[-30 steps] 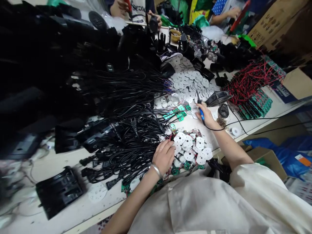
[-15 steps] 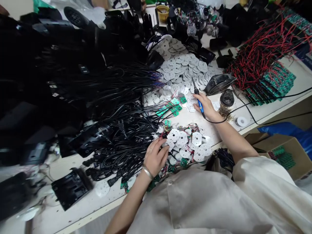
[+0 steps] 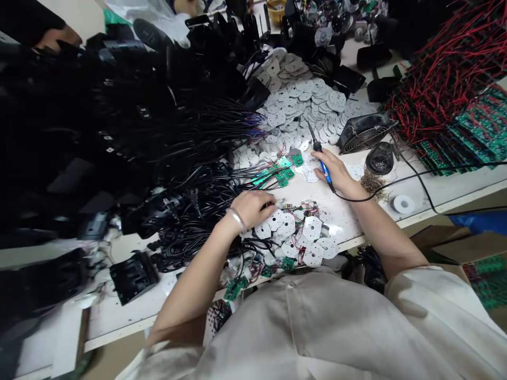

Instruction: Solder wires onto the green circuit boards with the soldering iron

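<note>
In my right hand [image 3: 335,170] is a blue-handled soldering iron [image 3: 325,172], its dark tip tilted up and away over the white plates. My left hand [image 3: 253,209] is curled, thumb and fingers close together, beside a loose cluster of white perforated plates [image 3: 285,224] with red wires. Something dark shows between those fingertips, too small and smeared to make out. Green circuit boards [image 3: 282,172] joined to black cables lie just beyond, between the two hands. Black power cables [image 3: 198,198] bundle to the left of my left hand.
White plates [image 3: 304,100] are heaped behind the boards. On the right are a small round-grilled black fan [image 3: 366,132], a dark holder [image 3: 379,158], a solder spool [image 3: 403,203] and red-wired boards [image 3: 479,119]. Black housings [image 3: 134,275] crowd the left. The iron's cord [image 3: 362,199] trails right.
My left hand has moved up and away from my body, off the plates' near side, and its fingers have curled. My right hand keeps hold of the iron. The view has shifted slightly.
</note>
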Demonstrator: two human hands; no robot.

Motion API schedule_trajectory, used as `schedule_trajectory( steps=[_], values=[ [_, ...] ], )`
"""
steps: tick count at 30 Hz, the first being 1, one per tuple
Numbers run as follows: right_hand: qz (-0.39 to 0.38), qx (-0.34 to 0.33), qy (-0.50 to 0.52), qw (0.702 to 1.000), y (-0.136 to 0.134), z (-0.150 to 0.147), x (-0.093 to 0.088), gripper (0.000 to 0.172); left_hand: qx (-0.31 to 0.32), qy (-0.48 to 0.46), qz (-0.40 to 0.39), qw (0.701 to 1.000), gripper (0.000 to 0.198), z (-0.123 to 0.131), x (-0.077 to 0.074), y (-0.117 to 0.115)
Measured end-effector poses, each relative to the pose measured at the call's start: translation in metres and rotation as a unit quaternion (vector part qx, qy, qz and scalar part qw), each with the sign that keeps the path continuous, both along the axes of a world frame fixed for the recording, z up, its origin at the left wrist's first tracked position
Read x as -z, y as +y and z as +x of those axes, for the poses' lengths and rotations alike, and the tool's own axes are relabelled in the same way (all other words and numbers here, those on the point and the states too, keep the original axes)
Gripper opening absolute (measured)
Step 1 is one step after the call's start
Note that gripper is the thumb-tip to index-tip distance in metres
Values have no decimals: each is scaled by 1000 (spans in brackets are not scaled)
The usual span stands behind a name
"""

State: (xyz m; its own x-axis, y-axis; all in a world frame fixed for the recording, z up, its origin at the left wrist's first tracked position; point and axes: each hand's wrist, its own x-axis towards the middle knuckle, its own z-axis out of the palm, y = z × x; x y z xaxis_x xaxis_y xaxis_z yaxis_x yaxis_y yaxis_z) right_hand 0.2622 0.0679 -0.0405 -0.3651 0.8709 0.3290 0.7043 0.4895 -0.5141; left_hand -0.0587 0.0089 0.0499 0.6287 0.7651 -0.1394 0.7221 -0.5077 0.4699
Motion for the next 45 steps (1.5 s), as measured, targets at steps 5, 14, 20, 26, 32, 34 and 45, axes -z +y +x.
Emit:
schedule_trajectory(
  steps=[5,14,20,26,32,34,45],
  values=[
    [-32,-30,-1,999,4,1,-5,52,-6,-81,17,997,21,-32,8,-38],
    [-7,-10,-4,1000,7,12,-4,39,-91,-156,8,984,21,-30,11,-45],
    [30,58,3,998,-12,11,-10,33,-224,-93,-65,968,38,-14,14,-21],
    [71,128,33,989,-68,-25,-29,35,-198,13,-101,975,29,-4,14,3],
    [49,111,2,993,-103,-68,-19,30,-139,-35,30,989,28,-2,12,5],
    [54,110,1,992,-105,-74,-17,30,-71,-12,42,997,29,3,12,4],
    [39,-75,80,993,-71,-36,-16,33,2,145,48,988,33,28,-1,-3]
  ],
)
